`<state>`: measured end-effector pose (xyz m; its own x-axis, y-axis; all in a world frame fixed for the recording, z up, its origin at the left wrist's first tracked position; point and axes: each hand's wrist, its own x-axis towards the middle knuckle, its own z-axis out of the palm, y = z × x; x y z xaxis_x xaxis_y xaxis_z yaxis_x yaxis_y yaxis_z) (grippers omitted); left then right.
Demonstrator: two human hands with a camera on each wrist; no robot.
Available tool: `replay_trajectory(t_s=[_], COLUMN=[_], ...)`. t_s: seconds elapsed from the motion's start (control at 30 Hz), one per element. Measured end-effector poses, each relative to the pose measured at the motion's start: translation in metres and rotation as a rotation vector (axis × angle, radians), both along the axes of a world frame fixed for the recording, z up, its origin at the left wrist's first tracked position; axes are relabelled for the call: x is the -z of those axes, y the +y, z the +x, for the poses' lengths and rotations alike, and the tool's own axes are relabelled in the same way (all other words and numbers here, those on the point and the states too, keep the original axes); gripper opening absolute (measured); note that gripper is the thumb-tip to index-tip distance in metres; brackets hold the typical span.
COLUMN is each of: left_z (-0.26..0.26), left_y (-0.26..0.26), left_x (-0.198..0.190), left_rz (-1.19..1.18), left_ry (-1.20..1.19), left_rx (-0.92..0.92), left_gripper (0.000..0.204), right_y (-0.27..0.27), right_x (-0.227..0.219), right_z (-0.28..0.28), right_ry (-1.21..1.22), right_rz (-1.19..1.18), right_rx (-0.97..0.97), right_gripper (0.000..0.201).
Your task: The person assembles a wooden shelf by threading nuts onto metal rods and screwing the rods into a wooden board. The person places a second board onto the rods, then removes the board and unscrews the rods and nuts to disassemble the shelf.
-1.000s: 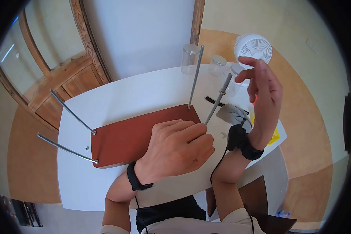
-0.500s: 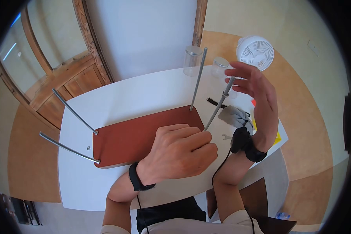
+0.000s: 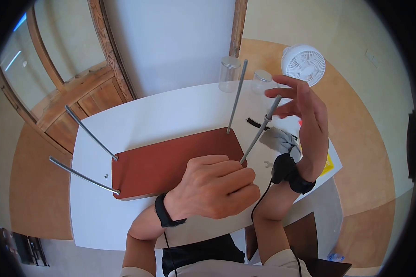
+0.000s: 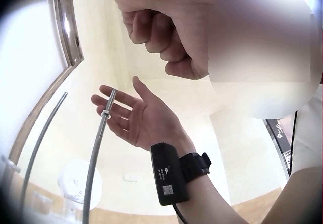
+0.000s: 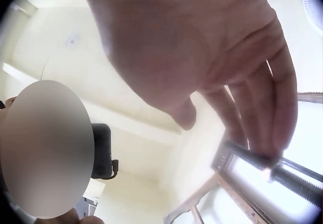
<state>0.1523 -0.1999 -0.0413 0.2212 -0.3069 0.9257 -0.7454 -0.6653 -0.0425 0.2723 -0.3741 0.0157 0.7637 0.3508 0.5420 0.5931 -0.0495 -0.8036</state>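
Observation:
A reddish-brown board (image 3: 171,159) lies on the white table with metal rods standing up at its corners. My right hand (image 3: 309,113) is raised beside the front right threaded rod (image 3: 256,138). Its fingers (image 4: 118,114) extend behind the rod's upper part, close to a nut (image 4: 105,113) threaded there. In the right wrist view, the fingertips come right down at the rod. Over the board's near right part, my left hand (image 3: 212,187) is held with its fingers curled in; the left wrist view shows nothing between them.
A wrench (image 3: 268,164), a grey cloth bundle (image 3: 279,140) and a black strip (image 3: 258,123) lie right of the board. Lidded clear jars (image 3: 229,74) stand at the back, near a white fan (image 3: 303,64). A small metal piece (image 3: 106,176) sits left of the board.
My right hand has shifted left and its fingers have straightened behind the rod. The left hand stays curled in nearly the same place.

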Motion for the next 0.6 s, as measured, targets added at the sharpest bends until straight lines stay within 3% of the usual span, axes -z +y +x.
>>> replay_trajectory(t_s=[0.07,0.2,0.3,0.4,0.6], left_z=[-0.002,-0.006,-0.008,-0.011,-0.013], left_y=[0.0,0.004,0.003,0.004,0.002], left_x=[0.0,-0.001,-0.001,-0.002,-0.001], left_rz=[-0.02,0.023,0.045,0.044,0.045], left_ry=[-0.025,-0.039,-0.025,-0.013,-0.012], left_rx=[0.01,0.025,0.037,0.042,0.065], left_gripper=[0.029,0.029,0.029,0.028,0.026], right_y=[-0.004,0.004,0.003,-0.007,0.002], right_x=[-0.001,0.003,0.002,-0.001,0.003], right_z=[0.003,-0.003,-0.005,0.001,-0.005], right_ry=[-0.018,0.01,0.051,0.047,0.023], right_rz=[-0.09,0.081,0.028,-0.099,0.041], right_rx=[0.091,0.043,-0.025,0.045,0.041], right_gripper=[0.049,0.049,0.05,0.05,0.048])
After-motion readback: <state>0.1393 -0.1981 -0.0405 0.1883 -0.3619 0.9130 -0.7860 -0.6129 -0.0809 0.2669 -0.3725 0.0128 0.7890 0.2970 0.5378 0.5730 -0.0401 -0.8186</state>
